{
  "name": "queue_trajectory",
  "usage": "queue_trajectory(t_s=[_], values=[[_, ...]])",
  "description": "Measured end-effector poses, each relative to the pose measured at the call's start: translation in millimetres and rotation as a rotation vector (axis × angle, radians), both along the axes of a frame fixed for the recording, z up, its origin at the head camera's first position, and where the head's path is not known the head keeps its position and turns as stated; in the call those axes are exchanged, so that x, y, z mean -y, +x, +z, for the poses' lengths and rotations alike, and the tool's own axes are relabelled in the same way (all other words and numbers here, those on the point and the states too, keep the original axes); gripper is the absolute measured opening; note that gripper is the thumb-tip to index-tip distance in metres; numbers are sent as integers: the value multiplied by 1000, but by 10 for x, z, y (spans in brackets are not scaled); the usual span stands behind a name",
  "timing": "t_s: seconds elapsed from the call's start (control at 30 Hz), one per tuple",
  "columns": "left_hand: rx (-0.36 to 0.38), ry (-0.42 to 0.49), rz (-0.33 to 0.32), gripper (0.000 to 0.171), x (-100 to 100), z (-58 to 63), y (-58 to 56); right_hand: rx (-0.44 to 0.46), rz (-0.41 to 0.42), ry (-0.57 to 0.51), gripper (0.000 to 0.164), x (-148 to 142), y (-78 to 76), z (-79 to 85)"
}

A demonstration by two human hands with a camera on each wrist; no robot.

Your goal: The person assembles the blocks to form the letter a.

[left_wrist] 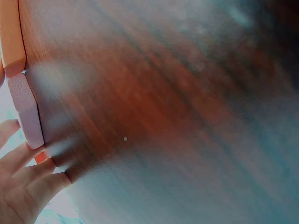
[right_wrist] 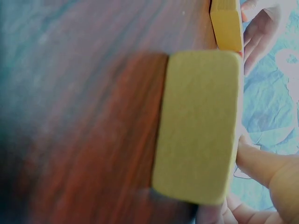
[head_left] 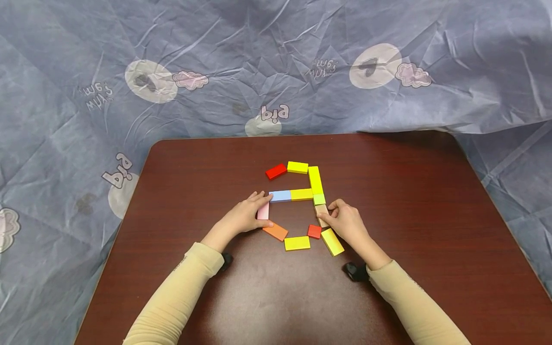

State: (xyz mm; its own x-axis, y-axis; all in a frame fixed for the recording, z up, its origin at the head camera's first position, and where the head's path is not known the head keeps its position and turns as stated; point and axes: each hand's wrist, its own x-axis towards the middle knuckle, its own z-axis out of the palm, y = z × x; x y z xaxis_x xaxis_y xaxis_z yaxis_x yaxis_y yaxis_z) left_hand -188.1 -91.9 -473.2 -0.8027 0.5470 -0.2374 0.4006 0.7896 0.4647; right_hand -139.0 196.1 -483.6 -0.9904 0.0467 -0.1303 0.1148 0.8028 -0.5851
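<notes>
My left hand (head_left: 243, 214) rests beside a pink block (head_left: 263, 212), its spread fingers and thumb reaching past the block's two ends. The index fingertip touches the end of a light blue block (head_left: 280, 196), while the thumb lies against an orange block (head_left: 276, 232). In the left wrist view the other fingers look mostly straight. My right hand (head_left: 348, 223) pinches a tan wooden block (head_left: 321, 210) between thumb and fingers, below a small green block (head_left: 318, 199). A yellow block (right_wrist: 198, 126) hides part of that grip in the right wrist view.
Around the hands, a red block (head_left: 276, 171), upper yellow block (head_left: 298, 167), long yellow block (head_left: 315, 180), middle yellow block (head_left: 302, 194), small red block (head_left: 315, 232) and lower yellow block (head_left: 297, 243) lie flat on the brown table (head_left: 207, 167). A patterned cloth (head_left: 241, 62) hangs behind.
</notes>
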Motion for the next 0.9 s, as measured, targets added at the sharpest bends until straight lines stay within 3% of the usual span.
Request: queue_trajectory(t_s=[0.7, 0.9], values=[[-1, 5, -1, 81, 5, 4, -1, 12, -18, 13, 43, -5, 16, -16], [-3, 2, -2, 81, 1, 6, -3, -74, 5, 34, 41, -9, 59, 0]])
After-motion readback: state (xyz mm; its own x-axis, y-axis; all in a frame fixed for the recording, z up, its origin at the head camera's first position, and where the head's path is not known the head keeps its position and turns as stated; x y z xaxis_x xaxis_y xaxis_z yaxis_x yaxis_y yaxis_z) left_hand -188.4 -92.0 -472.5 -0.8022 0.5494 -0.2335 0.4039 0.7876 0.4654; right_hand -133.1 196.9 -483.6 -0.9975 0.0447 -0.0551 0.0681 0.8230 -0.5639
